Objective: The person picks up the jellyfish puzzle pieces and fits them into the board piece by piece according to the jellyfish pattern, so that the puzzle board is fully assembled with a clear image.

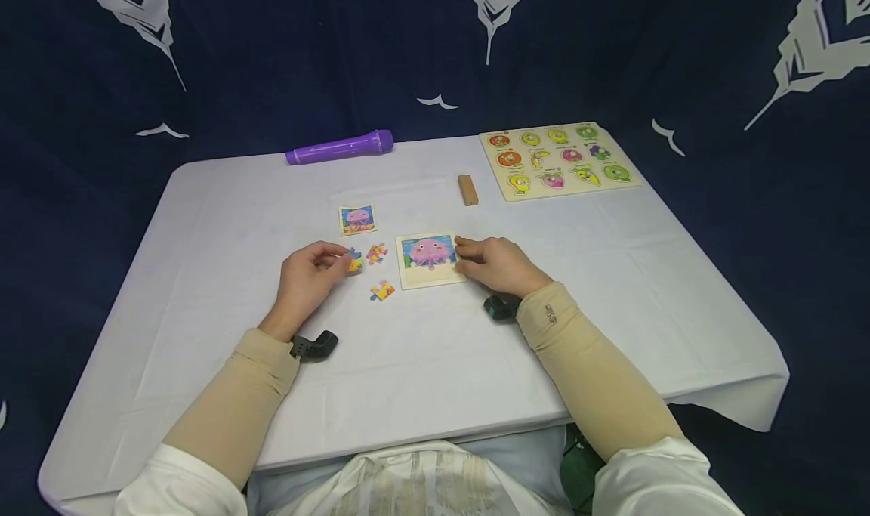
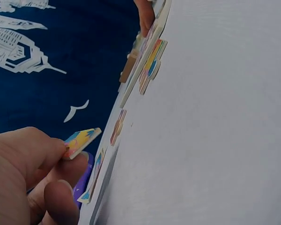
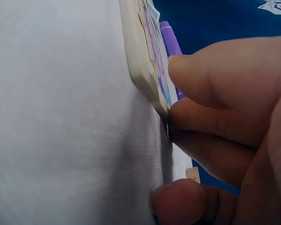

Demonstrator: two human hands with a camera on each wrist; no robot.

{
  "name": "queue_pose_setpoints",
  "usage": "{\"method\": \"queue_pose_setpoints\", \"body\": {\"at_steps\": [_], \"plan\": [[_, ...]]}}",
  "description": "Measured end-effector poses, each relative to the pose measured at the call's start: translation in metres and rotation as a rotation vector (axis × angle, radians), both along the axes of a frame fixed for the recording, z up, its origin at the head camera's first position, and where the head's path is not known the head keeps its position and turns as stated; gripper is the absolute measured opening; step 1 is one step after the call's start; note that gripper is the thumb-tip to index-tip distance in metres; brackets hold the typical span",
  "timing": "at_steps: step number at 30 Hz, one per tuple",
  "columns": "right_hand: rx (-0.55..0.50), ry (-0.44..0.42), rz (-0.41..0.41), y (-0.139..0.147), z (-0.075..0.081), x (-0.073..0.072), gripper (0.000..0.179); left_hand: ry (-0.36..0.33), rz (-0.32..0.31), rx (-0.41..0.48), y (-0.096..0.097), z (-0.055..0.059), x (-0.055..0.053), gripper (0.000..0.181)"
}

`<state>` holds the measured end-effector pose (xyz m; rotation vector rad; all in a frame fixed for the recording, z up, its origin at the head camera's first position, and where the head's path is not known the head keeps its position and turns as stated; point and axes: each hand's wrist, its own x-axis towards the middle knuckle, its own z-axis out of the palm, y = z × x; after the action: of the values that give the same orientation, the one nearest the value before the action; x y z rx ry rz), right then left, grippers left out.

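Between thumb and fingertips, my left hand (image 1: 307, 280) pinches a small jigsaw piece (image 2: 82, 142) coloured yellow, blue and pink, raised above the tabletop in the left wrist view. My right hand (image 1: 501, 265) grips the right edge of a wooden jigsaw board (image 1: 432, 277), its thumb (image 3: 192, 70) over the board's edge. A pink octopus on blue fills the upper part of the board; the lower strip is bare wood. Two loose jigsaw pieces lie left of the board, one (image 1: 377, 254) farther back and another (image 1: 383, 290) nearer me. Behind them is a small octopus picture card (image 1: 357, 220).
A white-covered table (image 1: 408, 380) carries everything. At its back edge lies a purple toy microphone (image 1: 340, 149). A brown wooden block (image 1: 467, 190) sits behind the board, and a fruit puzzle board (image 1: 557, 187) occupies the back right corner. Dark blue patterned cloth (image 1: 381, 47) hangs behind.
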<state>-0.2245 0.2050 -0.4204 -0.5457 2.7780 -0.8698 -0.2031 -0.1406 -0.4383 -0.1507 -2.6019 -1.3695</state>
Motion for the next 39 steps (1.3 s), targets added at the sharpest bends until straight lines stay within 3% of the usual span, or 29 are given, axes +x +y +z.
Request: {"method": "queue_pose_setpoints", "body": {"at_steps": [7, 16, 21, 29, 39], "plan": [[0.019, 0.013, 0.022, 0.001, 0.0, -0.001, 0.045, -0.084, -0.07, 0.098, 0.01, 0.003, 0.005, 0.019], [0.015, 0.02, 0.024, 0.002, 0.0, -0.001, 0.043, -0.068, -0.17, 0.0, 0.042, 0.016, 0.011, 0.011], [0.016, 0.02, 0.023, 0.002, 0.0, -0.001, 0.043, -0.125, -0.235, -0.022, 0.064, 0.022, 0.01, 0.008], [0.016, 0.015, 0.034, 0.003, -0.001, -0.004, 0.043, -0.147, -0.233, -0.077, 0.101, 0.026, -0.002, 0.024], [-0.001, 0.012, 0.037, 0.004, 0.001, -0.003, 0.043, -0.15, -0.208, -0.144, 0.134, 0.02, -0.01, 0.017]]}}
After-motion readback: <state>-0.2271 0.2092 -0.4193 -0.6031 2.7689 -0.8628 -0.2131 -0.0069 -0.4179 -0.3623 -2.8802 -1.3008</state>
